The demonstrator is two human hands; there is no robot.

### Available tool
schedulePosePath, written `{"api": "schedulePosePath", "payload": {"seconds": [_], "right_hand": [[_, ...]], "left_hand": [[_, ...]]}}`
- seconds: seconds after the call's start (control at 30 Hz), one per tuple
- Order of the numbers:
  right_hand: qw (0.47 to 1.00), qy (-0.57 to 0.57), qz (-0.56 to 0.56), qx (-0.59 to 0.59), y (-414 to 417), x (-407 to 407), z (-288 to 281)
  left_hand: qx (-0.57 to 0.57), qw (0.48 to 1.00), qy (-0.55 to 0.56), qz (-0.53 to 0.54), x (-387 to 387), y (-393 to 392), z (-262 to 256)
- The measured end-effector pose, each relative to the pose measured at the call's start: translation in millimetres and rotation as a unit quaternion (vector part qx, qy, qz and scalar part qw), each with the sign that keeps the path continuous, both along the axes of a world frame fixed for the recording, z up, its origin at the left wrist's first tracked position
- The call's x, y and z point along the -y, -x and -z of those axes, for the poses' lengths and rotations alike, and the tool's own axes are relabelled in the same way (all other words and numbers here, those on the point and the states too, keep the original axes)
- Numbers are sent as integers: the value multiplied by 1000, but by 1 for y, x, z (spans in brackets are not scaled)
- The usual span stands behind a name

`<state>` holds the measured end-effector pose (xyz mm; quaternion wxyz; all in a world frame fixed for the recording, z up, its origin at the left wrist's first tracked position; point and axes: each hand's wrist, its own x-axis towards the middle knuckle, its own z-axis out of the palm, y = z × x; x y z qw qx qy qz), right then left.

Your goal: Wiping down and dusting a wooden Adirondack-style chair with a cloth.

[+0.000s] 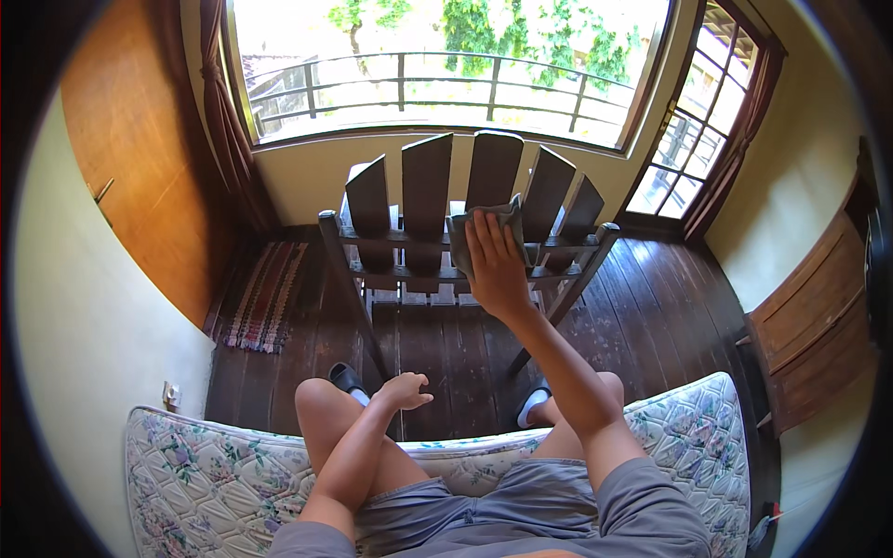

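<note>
A dark wooden slatted chair [427, 188] stands before me, its back turned towards me. My right hand [497, 261] lies flat on a grey-green cloth [460, 244], which it presses against the back slats and crossbars right of the middle. The palm faces the chair and the fingers point up. My left hand [404, 392] hangs over my left knee, fingers loosely apart, with nothing in it, short of the chair and not touching it.
I sit on a floral quilted mattress [230, 481]. A woven striped rug [267, 296] lies on the dark plank floor [446, 370] at the left. Beyond the chair is a large window [439, 132]; a wooden cabinet [813, 314] stands at the right, near a glazed door [687, 125].
</note>
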<state>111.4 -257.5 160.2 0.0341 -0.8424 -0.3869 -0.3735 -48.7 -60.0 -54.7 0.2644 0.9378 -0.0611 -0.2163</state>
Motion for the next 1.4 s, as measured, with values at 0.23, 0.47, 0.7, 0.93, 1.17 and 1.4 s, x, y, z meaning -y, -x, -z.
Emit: {"api": "schedulePosePath", "payload": {"seconds": [0.23, 0.47, 0.7, 0.93, 1.17, 1.4], "right_hand": [[996, -78, 11, -31, 22, -18, 15], [994, -85, 69, 0, 37, -45, 3], [994, -75, 83, 19, 34, -71, 2], [994, -87, 61, 12, 34, -78, 4], [995, -91, 17, 39, 32, -102, 4], [994, -46, 9, 100, 31, -146, 3]], "left_hand": [[4, 1000, 1, 7, -1, -3, 2], [-4, 1000, 2, 7, 3, -3, -3], [-27, 1000, -8, -1, 8, -6, -8], [-42, 999, -11, -4, 10, -7, -9], [-29, 1000, -11, -1, 8, -5, 1], [-22, 1000, -10, 0, 9, -7, 2]]}}
